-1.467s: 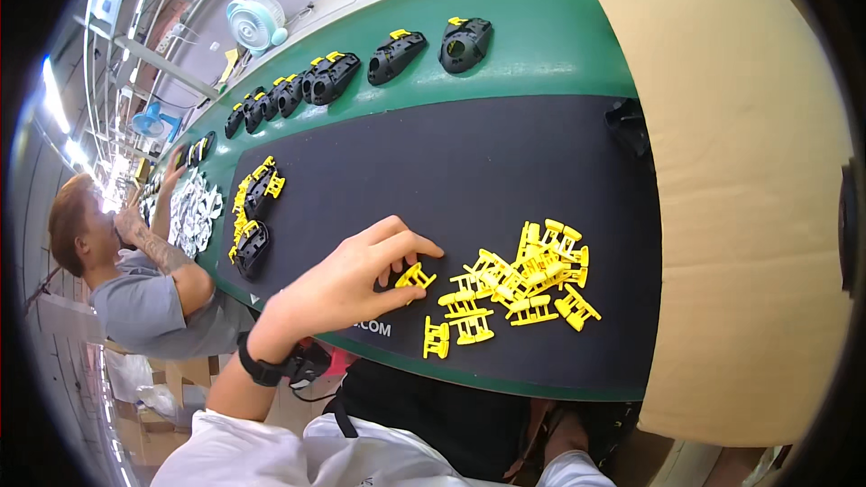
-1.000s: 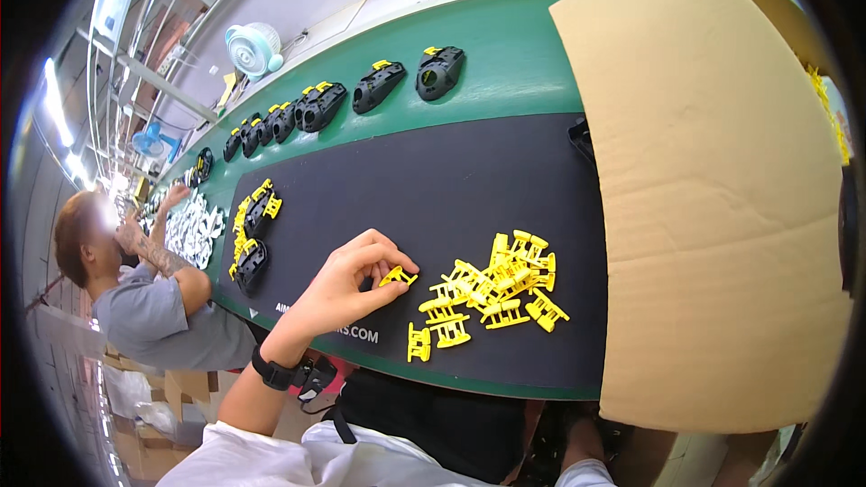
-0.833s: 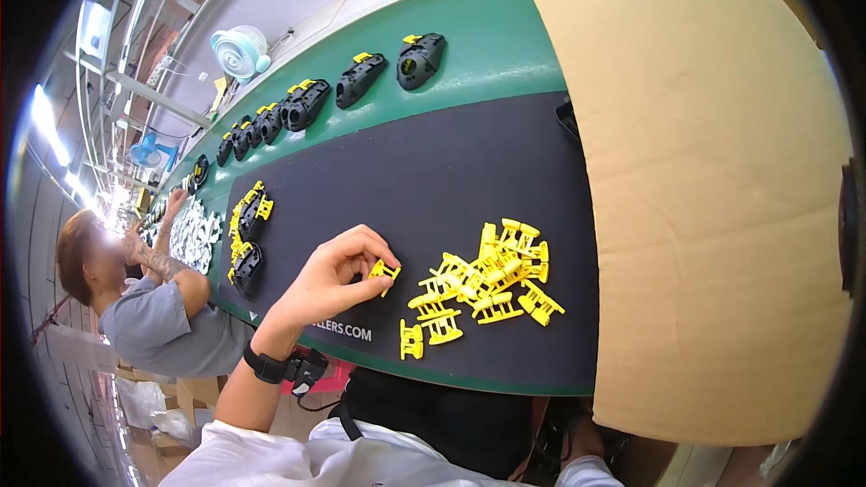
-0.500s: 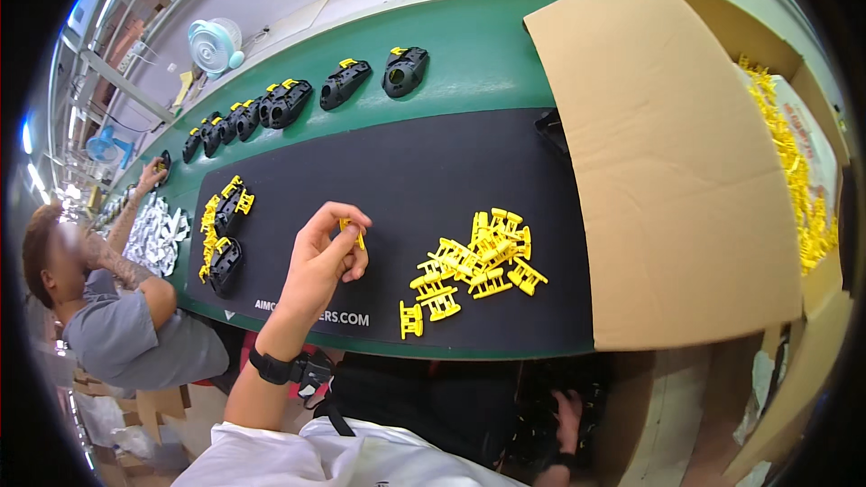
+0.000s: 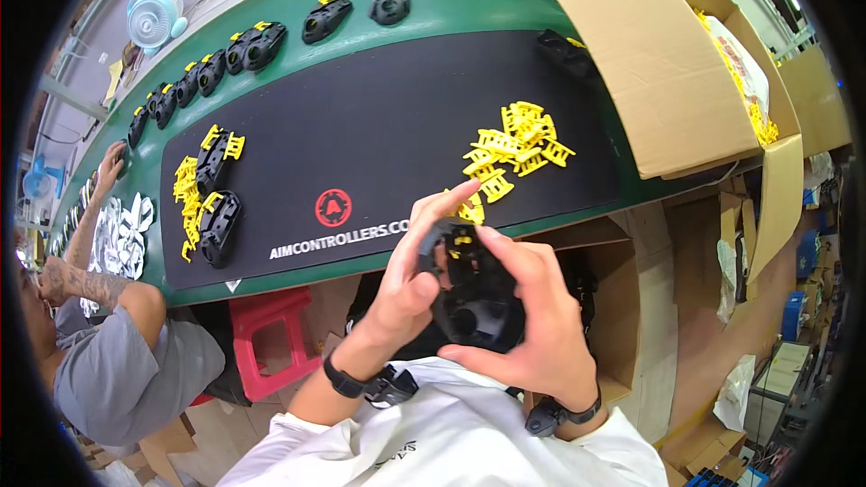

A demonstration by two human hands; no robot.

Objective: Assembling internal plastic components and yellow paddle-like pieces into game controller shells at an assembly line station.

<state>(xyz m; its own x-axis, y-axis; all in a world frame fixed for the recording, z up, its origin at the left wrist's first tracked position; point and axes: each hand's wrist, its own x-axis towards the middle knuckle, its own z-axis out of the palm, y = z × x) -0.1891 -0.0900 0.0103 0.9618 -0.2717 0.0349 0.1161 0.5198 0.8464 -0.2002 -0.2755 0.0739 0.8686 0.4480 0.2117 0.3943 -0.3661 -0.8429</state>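
Note:
Between my hands, over my lap at the table's front edge, is a black plastic shell (image 5: 483, 293) with an opening and bits of yellow near its top. My left hand (image 5: 397, 293) grips its left side, fingers stretched up along the edge and thumb bent against it. On the other side, my right hand (image 5: 550, 329) curls round the shell with the thumb underneath. Beyond my fingertips lies a pile of yellow plastic clips (image 5: 519, 140) on the black mat (image 5: 379, 135). Whether my left fingers also pinch a clip is hidden.
Two black shells (image 5: 216, 225) with yellow clips lie at the mat's left. More black shells (image 5: 262, 45) line the green table (image 5: 451, 9). A cardboard box (image 5: 658, 63) stands at right, its flap beside another shell (image 5: 564, 52). At left sits a co-worker (image 5: 135, 352) near a red stool (image 5: 271, 343).
My left hand has come back from above the mat, where it pinched a yellow clip. My right hand has risen from below the table, and both now hold a black shell. The view has shifted.

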